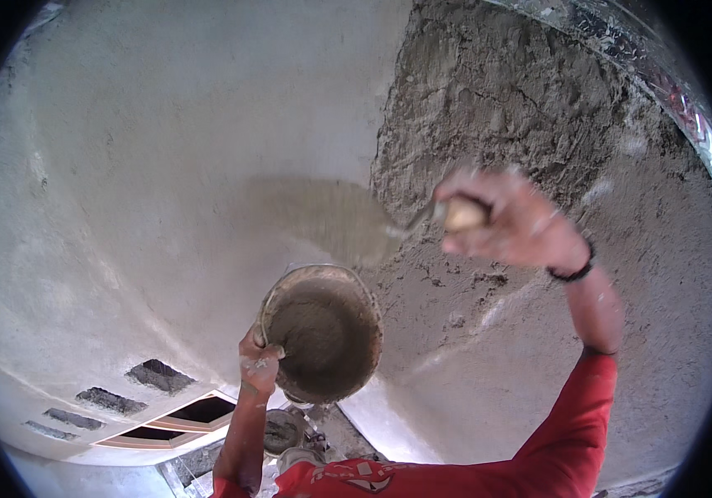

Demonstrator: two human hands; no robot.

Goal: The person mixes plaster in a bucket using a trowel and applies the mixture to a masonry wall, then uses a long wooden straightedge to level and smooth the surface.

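My left hand [259, 365] is closed on the rim of a bucket [376, 319], with the thumb over its edge. Grey wet mortar [323, 344] lies inside the bucket. My right hand [526, 217] grips the pale wooden handle of a trowel [343, 222]. Motion blurs the trowel's blade, which points left above the bucket, in front of the wall. Rough, dark plaster [489, 100] covers the wall at the upper right, and a smoother pale wall surface [207, 108] lies left of it. Whether mortar sits on the blade I cannot tell.
Several rectangular recesses [160, 376] line the lower left wall, beside a wood-framed opening [207, 412]. Below the held bucket stands another round container [283, 432]. A shiny strip [696, 124] borders the plaster at the upper right.
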